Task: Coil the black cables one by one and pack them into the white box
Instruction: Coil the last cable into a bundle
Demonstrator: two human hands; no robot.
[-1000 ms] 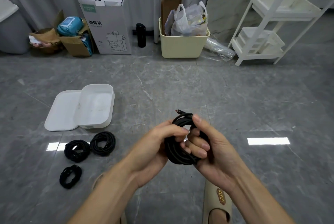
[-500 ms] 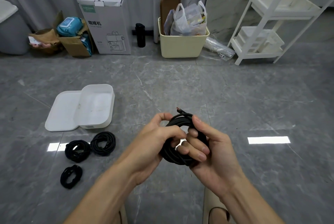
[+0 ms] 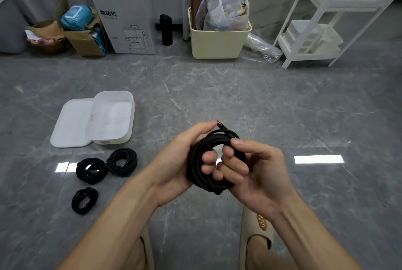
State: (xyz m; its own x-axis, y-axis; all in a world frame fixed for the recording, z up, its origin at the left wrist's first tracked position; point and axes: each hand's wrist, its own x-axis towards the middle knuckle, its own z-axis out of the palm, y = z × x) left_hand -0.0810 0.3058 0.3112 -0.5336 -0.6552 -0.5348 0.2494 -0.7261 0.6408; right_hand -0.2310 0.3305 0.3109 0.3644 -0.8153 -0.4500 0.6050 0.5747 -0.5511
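Note:
Both hands hold one coiled black cable (image 3: 200, 160) in mid-air over the grey floor. My left hand (image 3: 174, 167) grips the coil's left side, thumb near the plug end (image 3: 220, 124) that sticks up at the top. My right hand (image 3: 254, 171) grips the right side with fingers curled through the loop. The white box (image 3: 113, 117) lies open on the floor to the left, its lid (image 3: 71, 123) beside it. Three coiled black cables lie in front of the box: one (image 3: 121, 162), another (image 3: 91, 170) and a smaller one (image 3: 84, 200).
Along the back wall stand a cardboard appliance box (image 3: 124, 12), a black bottle (image 3: 166, 30), a cream bin (image 3: 217, 41) with plastic bags and a white shelf rack (image 3: 322, 19). Brown boxes (image 3: 71, 34) sit far left. My slippered feet (image 3: 256, 235) show at the bottom.
Both hands have turned the coil a little and my left thumb has moved up toward the plug end. The cables on the floor and the box have not moved.

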